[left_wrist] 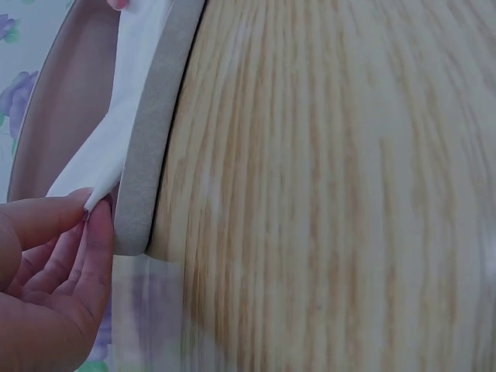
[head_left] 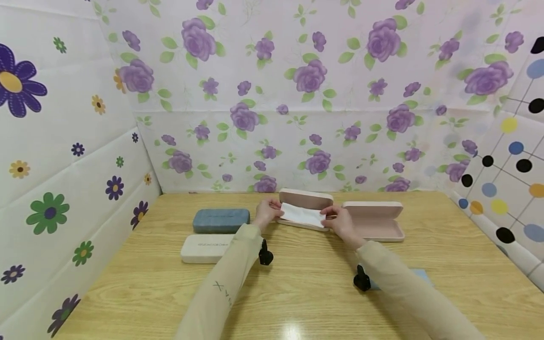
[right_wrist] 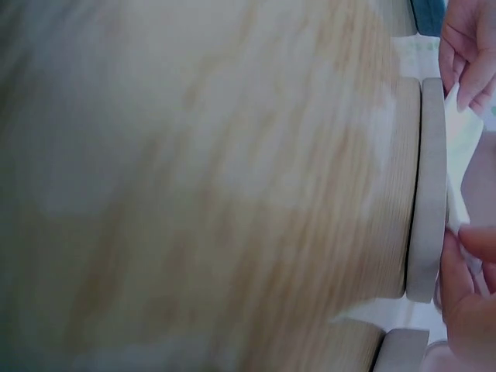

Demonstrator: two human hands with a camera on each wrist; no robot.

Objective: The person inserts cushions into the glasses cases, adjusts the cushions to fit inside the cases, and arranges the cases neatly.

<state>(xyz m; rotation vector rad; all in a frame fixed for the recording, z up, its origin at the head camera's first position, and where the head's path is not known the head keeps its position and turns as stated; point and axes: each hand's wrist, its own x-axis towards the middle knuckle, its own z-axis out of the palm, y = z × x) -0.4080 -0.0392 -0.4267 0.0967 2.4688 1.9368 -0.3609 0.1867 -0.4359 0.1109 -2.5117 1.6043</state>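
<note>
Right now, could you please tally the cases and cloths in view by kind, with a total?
Closed cases: 2 (blue oblong case, off-white oblong case)
Open cases: 2 (middle pink-lined oblong case, right-hand pink-lined oblong case)
Cloths: 2 (white rectangular cloth, light-blue flat cloth, partly hidden)
Total: 6

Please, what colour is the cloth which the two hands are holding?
The cloth is white; it shows best in the head view.
</note>
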